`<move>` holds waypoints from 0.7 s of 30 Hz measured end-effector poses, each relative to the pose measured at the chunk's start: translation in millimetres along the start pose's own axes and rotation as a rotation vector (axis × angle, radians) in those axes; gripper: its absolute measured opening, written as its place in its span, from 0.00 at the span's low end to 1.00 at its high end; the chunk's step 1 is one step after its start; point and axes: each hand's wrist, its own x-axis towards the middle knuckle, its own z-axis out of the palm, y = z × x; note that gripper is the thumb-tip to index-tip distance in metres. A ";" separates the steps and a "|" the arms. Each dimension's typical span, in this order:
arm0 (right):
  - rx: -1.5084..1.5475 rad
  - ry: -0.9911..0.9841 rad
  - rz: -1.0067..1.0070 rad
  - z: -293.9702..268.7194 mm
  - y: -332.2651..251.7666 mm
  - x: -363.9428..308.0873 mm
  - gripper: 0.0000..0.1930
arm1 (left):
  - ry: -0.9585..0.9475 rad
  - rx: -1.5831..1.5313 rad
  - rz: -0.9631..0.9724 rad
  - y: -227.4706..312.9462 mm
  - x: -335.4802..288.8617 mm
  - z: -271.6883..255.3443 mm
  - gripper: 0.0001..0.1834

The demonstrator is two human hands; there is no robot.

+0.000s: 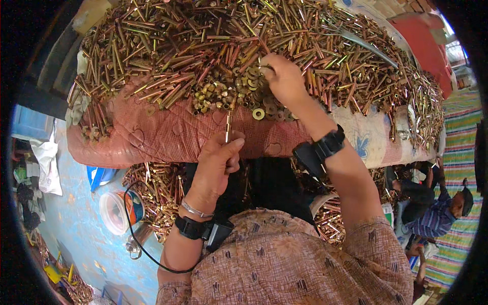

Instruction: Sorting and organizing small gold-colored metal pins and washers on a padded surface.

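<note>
My left hand point(217, 158) is closed around the lower end of a slim metal anchor bolt point(228, 123), which points up and away from me in front of the padded edge. Over the washers point(258, 114), my right hand point(285, 81) has its thumb and fingers pinched together. What they hold, if anything, is too small to make out. Left of those flat washers lies a small heap of brass-coloured nuts point(218, 95). Behind both spreads a big pile of golden and coppery metal sleeves and bolts point(168, 48).
A reddish quilted pad point(152, 134) borders the pile on my side. A curved grey metal tool point(368, 47) lies on the pile at right. Below at left stand a white bucket point(113, 212) and a metal jug point(136, 243). Another person point(432, 218) sits at far right.
</note>
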 end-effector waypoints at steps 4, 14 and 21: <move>0.334 0.030 0.099 -11.5 -38.5 -22.0 0.05 | -0.030 -0.029 0.004 -0.3 -2.6 -7.6 0.07; 0.299 -0.179 -0.136 -12.8 -96.0 -103.0 0.08 | 0.113 -0.075 -0.012 -3.2 -2.4 6.3 0.07; 0.203 -0.036 0.080 -15.5 -68.3 -89.6 0.11 | 0.063 0.024 -0.002 -2.2 -4.6 3.0 0.05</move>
